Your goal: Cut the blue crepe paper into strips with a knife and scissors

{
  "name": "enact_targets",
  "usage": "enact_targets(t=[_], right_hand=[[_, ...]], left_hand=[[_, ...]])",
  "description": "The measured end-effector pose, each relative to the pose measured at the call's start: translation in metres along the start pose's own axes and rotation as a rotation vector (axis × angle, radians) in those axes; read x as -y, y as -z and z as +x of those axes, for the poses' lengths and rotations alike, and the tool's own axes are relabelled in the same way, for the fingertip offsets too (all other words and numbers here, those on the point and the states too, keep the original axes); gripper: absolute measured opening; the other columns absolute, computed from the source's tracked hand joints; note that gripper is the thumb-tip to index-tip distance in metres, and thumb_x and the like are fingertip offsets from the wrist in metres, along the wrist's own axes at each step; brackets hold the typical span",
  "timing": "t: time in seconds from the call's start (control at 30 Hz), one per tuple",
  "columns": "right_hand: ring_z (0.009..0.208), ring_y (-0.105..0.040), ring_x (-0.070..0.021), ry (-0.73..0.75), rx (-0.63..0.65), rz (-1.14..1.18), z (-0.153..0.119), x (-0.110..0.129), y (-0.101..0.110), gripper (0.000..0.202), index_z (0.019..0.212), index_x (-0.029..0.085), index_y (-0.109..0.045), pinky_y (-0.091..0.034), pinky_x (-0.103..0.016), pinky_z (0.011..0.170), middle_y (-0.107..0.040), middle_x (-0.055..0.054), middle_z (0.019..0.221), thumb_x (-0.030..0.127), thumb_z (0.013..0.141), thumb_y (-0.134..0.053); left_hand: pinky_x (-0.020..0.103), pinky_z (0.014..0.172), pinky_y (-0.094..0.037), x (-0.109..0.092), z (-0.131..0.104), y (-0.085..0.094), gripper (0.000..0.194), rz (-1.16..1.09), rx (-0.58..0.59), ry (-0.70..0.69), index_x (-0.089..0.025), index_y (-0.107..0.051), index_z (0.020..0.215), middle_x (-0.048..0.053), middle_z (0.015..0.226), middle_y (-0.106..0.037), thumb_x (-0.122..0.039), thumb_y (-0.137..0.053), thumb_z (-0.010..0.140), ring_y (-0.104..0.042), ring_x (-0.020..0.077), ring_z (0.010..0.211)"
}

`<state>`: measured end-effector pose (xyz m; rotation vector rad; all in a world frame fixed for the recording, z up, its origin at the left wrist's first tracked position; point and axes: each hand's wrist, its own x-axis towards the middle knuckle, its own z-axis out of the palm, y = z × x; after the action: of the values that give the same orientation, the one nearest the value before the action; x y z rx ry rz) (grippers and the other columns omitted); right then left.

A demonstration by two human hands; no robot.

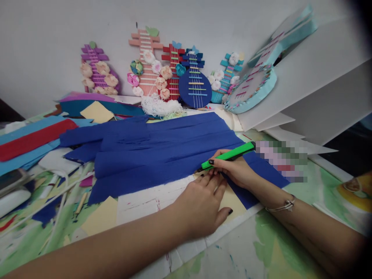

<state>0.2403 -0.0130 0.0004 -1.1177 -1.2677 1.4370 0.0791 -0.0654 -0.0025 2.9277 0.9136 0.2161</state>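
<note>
In the head view, my right hand (234, 166) is closed around a green utility knife (232, 155), gripped like a pen. The dark tip of the knife points left and down, just above the fingertips of my left hand (203, 201). That hand lies flat, fingers stretched out, on a cream sheet of card (236, 197), partly hiding it. Under the card is a white board (136, 201) with reddish lines and marks. Dark blue crepe paper (165, 151) spreads behind and beside both hands, its edge meeting the board.
Decorated paper lutes, one of them dark blue (195, 87), lean against the wall. White yarn (161, 106) lies before them. Red paper (37, 139), a cable (62, 193) and scraps crowd the left. At right stand large white sheets (305, 89) and a light-blue instrument (255, 85).
</note>
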Motion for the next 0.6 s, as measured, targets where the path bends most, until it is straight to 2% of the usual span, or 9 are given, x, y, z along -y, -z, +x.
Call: enact_targets(t=[0.17, 0.47, 0.6], right_hand=[[0.056, -0.064, -0.0128, -0.005, -0.008, 0.044, 0.0002, 0.0020, 0.0001, 0.022, 0.064, 0.018, -0.060, -0.049, -0.024, 0.052, -0.067, -0.001, 0.061, 0.029, 0.065, -0.079], [0.056, -0.062, -0.0129, 0.031, -0.001, -0.055, 0.0002, -0.0016, 0.0016, 0.016, 0.068, 0.017, -0.063, -0.047, -0.025, 0.053, -0.069, -0.002, 0.060, 0.026, 0.069, -0.076], [0.057, -0.063, -0.0130, 0.023, 0.004, -0.013, 0.0001, -0.0001, 0.0027, 0.016, 0.068, 0.017, -0.062, -0.047, -0.024, 0.054, -0.068, -0.002, 0.060, 0.025, 0.068, -0.077]], left_hand=[[0.044, 0.115, -0.025, -0.0002, 0.0003, 0.0007, 0.064, 0.009, 0.026, -0.001, -0.003, -0.035, 0.143, 0.020, 0.148, -0.035, -0.048, -0.030, 0.098, -0.032, 0.0325, 0.138], [0.044, 0.114, -0.026, -0.0002, 0.0002, 0.0014, 0.063, -0.006, 0.017, 0.000, -0.003, -0.038, 0.142, 0.019, 0.147, -0.037, -0.048, -0.032, 0.098, -0.033, 0.0318, 0.138], [0.044, 0.115, -0.025, 0.0000, -0.0001, 0.0003, 0.064, -0.003, 0.005, -0.001, -0.003, -0.037, 0.142, 0.020, 0.148, -0.036, -0.048, -0.031, 0.098, -0.032, 0.0319, 0.138]])
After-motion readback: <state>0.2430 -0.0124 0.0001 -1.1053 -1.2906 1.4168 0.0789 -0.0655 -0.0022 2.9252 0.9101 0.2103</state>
